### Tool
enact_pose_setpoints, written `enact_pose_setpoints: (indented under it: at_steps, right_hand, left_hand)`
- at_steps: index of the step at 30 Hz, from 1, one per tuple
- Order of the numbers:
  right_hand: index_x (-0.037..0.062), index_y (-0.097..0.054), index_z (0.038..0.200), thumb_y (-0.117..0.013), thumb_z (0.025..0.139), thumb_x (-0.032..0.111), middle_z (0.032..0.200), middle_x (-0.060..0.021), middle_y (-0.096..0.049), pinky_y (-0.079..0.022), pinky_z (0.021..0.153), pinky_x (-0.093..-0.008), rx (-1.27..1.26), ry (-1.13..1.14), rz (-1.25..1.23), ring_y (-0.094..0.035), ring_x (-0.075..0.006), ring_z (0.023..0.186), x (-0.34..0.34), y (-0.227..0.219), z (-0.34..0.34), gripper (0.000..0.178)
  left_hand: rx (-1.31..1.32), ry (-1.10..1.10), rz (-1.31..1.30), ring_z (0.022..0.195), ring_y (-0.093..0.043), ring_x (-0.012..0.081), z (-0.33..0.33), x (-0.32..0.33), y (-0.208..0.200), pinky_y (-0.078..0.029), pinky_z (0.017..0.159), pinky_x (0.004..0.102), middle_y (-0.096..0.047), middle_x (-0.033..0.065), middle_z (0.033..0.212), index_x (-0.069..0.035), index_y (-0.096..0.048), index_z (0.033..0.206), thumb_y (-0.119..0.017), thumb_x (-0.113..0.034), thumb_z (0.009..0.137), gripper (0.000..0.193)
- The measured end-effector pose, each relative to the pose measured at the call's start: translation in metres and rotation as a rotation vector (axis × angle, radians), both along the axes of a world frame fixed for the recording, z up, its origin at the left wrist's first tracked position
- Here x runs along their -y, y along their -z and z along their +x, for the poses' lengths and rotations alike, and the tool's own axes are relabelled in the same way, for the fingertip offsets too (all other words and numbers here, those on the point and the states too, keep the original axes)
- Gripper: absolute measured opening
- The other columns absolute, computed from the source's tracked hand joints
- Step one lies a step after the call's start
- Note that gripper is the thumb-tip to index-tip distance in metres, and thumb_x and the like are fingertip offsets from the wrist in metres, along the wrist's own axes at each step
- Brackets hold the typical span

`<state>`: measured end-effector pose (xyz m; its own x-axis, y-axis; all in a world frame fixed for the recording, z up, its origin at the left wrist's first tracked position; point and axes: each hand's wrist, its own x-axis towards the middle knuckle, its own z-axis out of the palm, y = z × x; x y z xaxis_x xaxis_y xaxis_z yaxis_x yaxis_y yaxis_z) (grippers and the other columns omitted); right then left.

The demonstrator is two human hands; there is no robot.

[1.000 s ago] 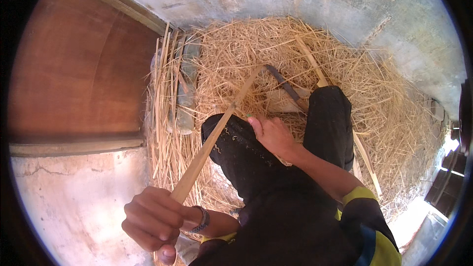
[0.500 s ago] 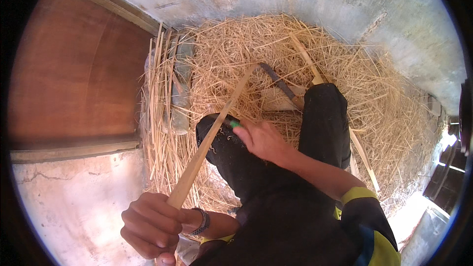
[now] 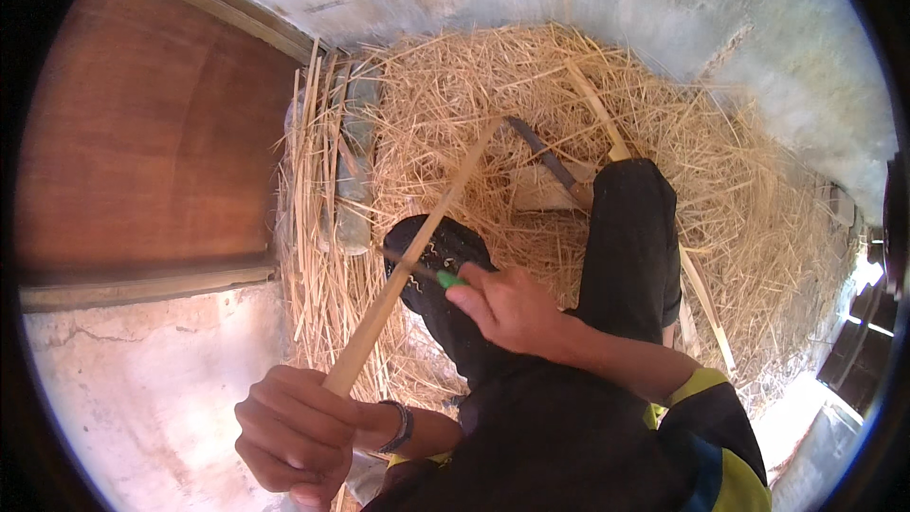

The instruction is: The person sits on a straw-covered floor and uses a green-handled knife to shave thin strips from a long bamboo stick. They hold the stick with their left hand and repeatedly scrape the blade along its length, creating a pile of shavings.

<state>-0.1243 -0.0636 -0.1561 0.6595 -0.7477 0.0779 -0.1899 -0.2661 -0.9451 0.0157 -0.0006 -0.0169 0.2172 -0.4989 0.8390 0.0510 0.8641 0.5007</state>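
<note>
My left hand (image 3: 299,431), with a dark watch on its wrist, is closed around the near end of a long flat bamboo strip (image 3: 374,318). The strip slants up and away over my left knee, narrowing toward its far end. In my right hand (image 3: 512,308) is a knife with a green handle (image 3: 450,279), gripped in closed fingers. Its thin blade, somewhat blurred, lies across the strip near the knee. Small curly shavings (image 3: 445,251) cling to the black trouser leg there.
Between my knees and beyond, a dark curved-blade chopping knife (image 3: 540,147) rests by a wooden block (image 3: 545,192) amid loose straw (image 3: 455,76). Other strips (image 3: 597,109) lie on the right. Thin sticks (image 3: 305,190) are gathered at left, beside a reddish-brown panel (image 3: 152,133).
My right hand has moved slightly nearer to me, bringing the knife down along the strip; the blade now shows across it. My left hand has stayed almost in place.
</note>
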Motion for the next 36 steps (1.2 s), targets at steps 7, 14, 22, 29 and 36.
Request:
enact_pose_setpoints:
  at_steps: [7, 14, 22, 29, 36]
  right_hand:
    - [0.0026, -0.054, 0.087, -0.046, 0.094, 0.038, 0.056, -0.0230, -0.056, -0.047, 0.051, -0.0511, -0.147, 0.138, -0.031, -0.058, -0.0420, 0.055, 0.000, 0.019, 0.010, 0.038]
    - [0.0011, -0.057, 0.095, -0.038, 0.097, 0.040, 0.067, -0.0265, -0.059, -0.046, 0.068, -0.0545, -0.354, 0.132, 0.061, -0.060, -0.0449, 0.074, 0.016, 0.037, 0.012, 0.044]
    - [0.0005, -0.060, 0.083, -0.039, 0.096, 0.043, 0.061, -0.0249, -0.058, -0.049, 0.057, -0.0517, -0.219, 0.160, -0.069, -0.061, -0.0423, 0.063, 0.014, 0.041, 0.018, 0.049]
    - [-0.0014, -0.060, 0.095, -0.037, 0.098, 0.038, 0.064, -0.0249, -0.059, -0.048, 0.062, -0.0537, -0.124, 0.000, -0.074, -0.060, -0.0448, 0.064, 0.018, 0.017, 0.018, 0.046]
    - [0.0008, -0.059, 0.088, -0.040, 0.097, 0.035, 0.062, -0.0250, -0.058, -0.047, 0.056, -0.0515, -0.385, 0.259, -0.074, -0.058, -0.0447, 0.059, 0.046, 0.071, 0.017, 0.041]
  left_hand:
    - [-0.033, -0.185, -0.006, 0.030, -0.020, 0.0052, 0.000, -0.004, 0.002, -0.021, 0.035, 0.0193, -0.027, -0.0064, 0.035, -0.018, -0.026, 0.050, -0.049, -0.019, 0.081, 0.039]
    - [-0.006, -0.231, 0.042, 0.030, -0.020, 0.0056, 0.002, -0.005, 0.000, -0.020, 0.038, 0.0224, -0.026, -0.0059, 0.035, -0.019, -0.027, 0.051, -0.048, -0.020, 0.084, 0.039]
    - [0.020, -0.174, 0.063, 0.029, -0.018, 0.0045, -0.004, -0.002, -0.003, -0.019, 0.035, 0.0211, -0.024, -0.0068, 0.036, -0.019, -0.029, 0.052, -0.045, -0.019, 0.085, 0.038]
    - [0.036, -0.191, 0.071, 0.032, -0.019, 0.0054, -0.001, -0.006, -0.003, -0.021, 0.038, 0.0226, -0.024, -0.0061, 0.037, -0.018, -0.026, 0.053, -0.043, -0.019, 0.085, 0.036]
    - [0.023, -0.233, 0.066, 0.035, -0.019, 0.0066, 0.002, -0.008, -0.002, -0.023, 0.040, 0.0235, -0.024, -0.0049, 0.039, -0.017, -0.028, 0.055, -0.042, -0.020, 0.087, 0.035]
